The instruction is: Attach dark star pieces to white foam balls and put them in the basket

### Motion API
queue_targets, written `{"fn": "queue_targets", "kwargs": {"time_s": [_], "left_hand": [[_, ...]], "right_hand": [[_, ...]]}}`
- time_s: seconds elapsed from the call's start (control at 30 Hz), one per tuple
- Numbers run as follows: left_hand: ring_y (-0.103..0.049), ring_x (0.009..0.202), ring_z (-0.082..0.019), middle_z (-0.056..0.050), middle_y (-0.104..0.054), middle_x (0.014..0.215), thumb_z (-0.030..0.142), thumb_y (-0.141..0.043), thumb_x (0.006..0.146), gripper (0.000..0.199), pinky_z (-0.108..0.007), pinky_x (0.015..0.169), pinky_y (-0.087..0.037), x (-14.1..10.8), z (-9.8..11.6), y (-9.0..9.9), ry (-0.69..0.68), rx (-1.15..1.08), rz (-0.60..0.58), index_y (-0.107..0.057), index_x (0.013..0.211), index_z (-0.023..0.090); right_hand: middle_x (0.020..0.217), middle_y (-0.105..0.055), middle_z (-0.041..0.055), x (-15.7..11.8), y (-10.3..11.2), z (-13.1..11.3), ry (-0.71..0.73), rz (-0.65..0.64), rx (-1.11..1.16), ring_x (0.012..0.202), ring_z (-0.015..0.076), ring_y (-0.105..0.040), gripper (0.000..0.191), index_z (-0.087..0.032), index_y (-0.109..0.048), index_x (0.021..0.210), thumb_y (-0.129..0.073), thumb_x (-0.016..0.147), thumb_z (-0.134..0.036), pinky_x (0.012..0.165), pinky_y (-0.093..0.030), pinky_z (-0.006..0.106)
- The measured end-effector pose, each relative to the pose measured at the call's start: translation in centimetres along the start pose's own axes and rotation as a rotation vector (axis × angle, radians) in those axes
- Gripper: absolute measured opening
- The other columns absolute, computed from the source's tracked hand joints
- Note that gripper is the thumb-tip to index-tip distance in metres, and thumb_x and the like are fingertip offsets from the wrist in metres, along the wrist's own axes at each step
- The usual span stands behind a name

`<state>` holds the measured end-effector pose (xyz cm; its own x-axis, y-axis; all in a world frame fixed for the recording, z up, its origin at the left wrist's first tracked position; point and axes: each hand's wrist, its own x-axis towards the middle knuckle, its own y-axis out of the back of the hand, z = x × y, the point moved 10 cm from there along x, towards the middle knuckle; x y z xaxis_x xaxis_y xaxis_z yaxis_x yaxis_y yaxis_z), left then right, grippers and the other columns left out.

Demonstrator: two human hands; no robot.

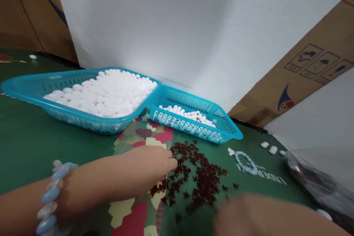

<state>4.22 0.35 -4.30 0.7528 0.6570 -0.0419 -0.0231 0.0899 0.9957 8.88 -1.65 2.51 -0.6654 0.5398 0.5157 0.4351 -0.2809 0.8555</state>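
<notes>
Closest to you, low in the view, your right hand [235,214] blurs at the near right edge of the pile, and I can't tell whether its fingers are apart, together or closed on something. On your left wrist sits a bracelet of blue and clear beads [51,194], close above the printed green table cover [30,147]; lift that wrist a touch, as I judge it could drag strays along

Now your left hand [152,166], over the pile's left side: fingers curled together, fingertips turned down and out of sight, so I can't tell whether they pinch anything. And here are the brown star-shaped pieces [207,182], loose in front of you, between and beyond your hands. They look light and pointed, likely to snag on each other, so work shallow, with light fingertips, and steady that right hand. Mind the few strays at the right edge, easily knocked away

Just past them, right side, a pale blue bead bracelet [253,172] lies flat; give it room. Further over, a clear plastic bag [312,180]. Beyond, two turquoise baskets meet: the smaller basket [188,129] and the larger basket [83,118], both holding white balls [110,90], with a white panel [166,18] behind
</notes>
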Motion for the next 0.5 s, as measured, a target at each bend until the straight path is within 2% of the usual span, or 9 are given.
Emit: {"fn": "queue_targets", "kwargs": {"time_s": [0.07, 0.13, 0.2, 0.3, 0.37, 0.43, 0.5], "left_hand": [[-0.051, 0.063, -0.015, -0.003, -0.055, 0.068, 0.003, -0.039, 0.064, 0.017, -0.021, 0.051, -0.035, 0.1, -0.6, -0.2, 0.03, -0.036, -0.048, -0.05, 0.068, 0.015], [-0.051, 0.064, -0.015, -0.003, -0.056, 0.068, 0.005, -0.037, 0.066, 0.018, -0.022, 0.053, -0.036, 0.3, -1.2, -0.2, 0.067, -0.074, -0.072, -0.051, 0.069, 0.015], [-0.051, 0.066, -0.015, -0.003, -0.056, 0.07, 0.006, -0.035, 0.067, 0.02, -0.022, 0.056, -0.037, 0.4, -1.7, -0.1, 0.096, -0.112, -0.079, -0.052, 0.072, 0.016], [-0.05, 0.067, -0.015, -0.004, -0.056, 0.073, 0.006, -0.033, 0.067, 0.022, -0.022, 0.058, -0.038, 0.6, -1.8, -0.2, 0.101, -0.165, -0.079, -0.052, 0.074, 0.016], [-0.05, 0.067, -0.014, -0.003, -0.055, 0.072, 0.006, -0.032, 0.068, 0.022, -0.022, 0.058, -0.038, 0.6, -1.6, -0.3, 0.087, -0.181, -0.074, -0.051, 0.074, 0.015], [-0.049, 0.067, -0.013, -0.003, -0.054, 0.073, 0.006, -0.032, 0.068, 0.022, -0.021, 0.059, -0.038, 0.4, -1.2, 0.3, 0.067, -0.184, -0.05, -0.051, 0.076, 0.015], [-0.048, 0.07, -0.012, -0.005, -0.051, 0.079, 0.007, -0.031, 0.068, 0.023, -0.021, 0.061, -0.037, 0.0, -1.2, 2.0, 0.048, -0.18, 0.003, -0.05, 0.079, 0.014]], "right_hand": [[0.067, -0.057, -0.0053, 0.2, -2.4, -1.0, 0.06, -0.239, 0.104, 0.059, 0.004, -0.051, 0.01, -0.023, -0.054, 0.073, -0.048, 0.066, -0.022, 0.053, -0.04, 0.012], [0.075, -0.056, -0.0021, 0.2, -5.6, -0.8, 0.016, -0.478, 0.154, 0.066, 0.0072, -0.052, 0.017, -0.019, -0.053, 0.081, -0.05, 0.064, -0.019, 0.058, -0.042, 0.015], [0.078, -0.055, 0.0023, 0.1, -7.9, 0.0, -0.052, -0.583, 0.089, 0.07, 0.0127, -0.052, 0.018, -0.016, -0.052, 0.084, -0.049, 0.066, -0.017, 0.06, -0.043, 0.023], [0.069, -0.055, 0.0029, 0.3, -9.0, -0.3, 0.007, -0.548, -0.083, 0.062, 0.0152, -0.051, 0.009, -0.014, -0.054, 0.071, -0.045, 0.068, -0.014, 0.053, -0.042, 0.026], [0.061, -0.054, 0.0018, 0.3, -8.9, -0.9, 0.085, -0.482, -0.148, 0.056, 0.0147, -0.05, 0.007, -0.014, -0.054, 0.064, -0.048, 0.066, -0.013, 0.048, -0.042, 0.025], [0.057, -0.054, 0.0009, 0.4, -7.9, -1.6, 0.152, -0.362, -0.166, 0.052, 0.0145, -0.049, 0.003, -0.015, -0.053, 0.058, -0.054, 0.061, -0.016, 0.044, -0.041, 0.025], [0.056, -0.053, 0.0006, 0.7, -6.3, -2.1, 0.18, -0.22, -0.148, 0.049, 0.0138, -0.048, 0.008, -0.016, -0.052, 0.053, -0.058, 0.058, -0.018, 0.041, -0.04, 0.024]]}}
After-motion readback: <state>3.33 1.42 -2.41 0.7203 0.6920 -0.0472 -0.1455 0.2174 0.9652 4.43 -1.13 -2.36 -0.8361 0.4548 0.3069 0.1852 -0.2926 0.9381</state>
